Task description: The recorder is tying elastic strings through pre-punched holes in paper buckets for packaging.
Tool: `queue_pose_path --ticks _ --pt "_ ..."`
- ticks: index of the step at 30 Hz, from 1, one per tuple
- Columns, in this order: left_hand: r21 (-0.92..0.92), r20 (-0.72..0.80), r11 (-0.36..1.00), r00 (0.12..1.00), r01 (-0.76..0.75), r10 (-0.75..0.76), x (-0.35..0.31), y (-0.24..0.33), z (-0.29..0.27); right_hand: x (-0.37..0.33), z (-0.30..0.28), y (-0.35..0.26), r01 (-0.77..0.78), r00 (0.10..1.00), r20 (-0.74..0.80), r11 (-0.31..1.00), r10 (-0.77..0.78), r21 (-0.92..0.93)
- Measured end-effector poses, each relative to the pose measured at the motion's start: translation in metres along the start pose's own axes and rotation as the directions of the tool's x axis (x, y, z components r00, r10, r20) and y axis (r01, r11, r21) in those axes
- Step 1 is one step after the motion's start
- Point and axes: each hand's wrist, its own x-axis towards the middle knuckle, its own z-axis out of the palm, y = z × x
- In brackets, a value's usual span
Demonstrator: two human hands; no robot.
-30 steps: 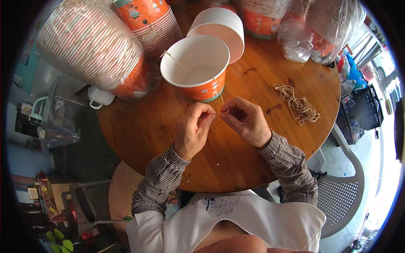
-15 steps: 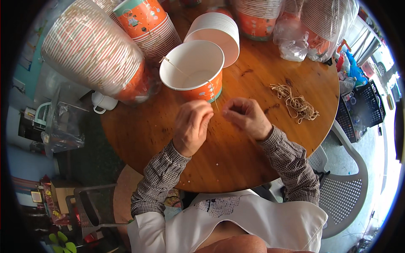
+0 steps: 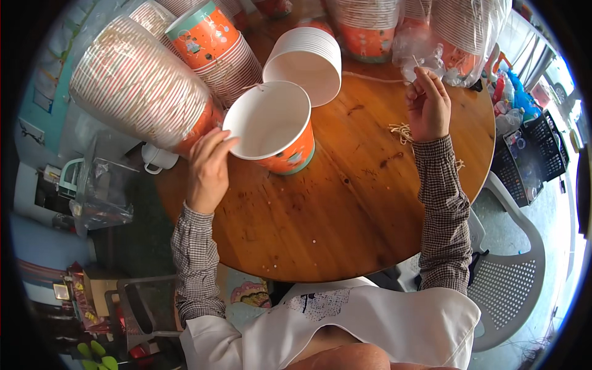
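Half a second on, far apart, with fingers spread on the left hand (image 3: 208, 169) beside an orange bucket (image 3: 268, 126) toward the table's (image 3: 345, 209) left edge, and apparently pinching a strand (image 3: 415, 61) on the right hand (image 3: 428, 105), nearer the right edge.

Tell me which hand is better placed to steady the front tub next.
The left hand, I'd judge: it is right beside the front tub, at its near left edge, while the right hand is off to the right, by the clear bag.
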Motion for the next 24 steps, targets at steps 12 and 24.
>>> queue_pose_path --ticks 12,24 --pt "-0.212 0.055 0.977 0.998 0.012 0.000 0.002 0.062 0.004 -0.058 0.023 0.055 -0.209 0.947 0.155 0.907 0.282 -0.366" --pt "-0.168 0.030 0.984 0.998 0.054 -0.049 0.007 0.065 0.019 -0.069 0.024 0.063 -0.278 0.901 0.186 0.851 0.391 -0.446"
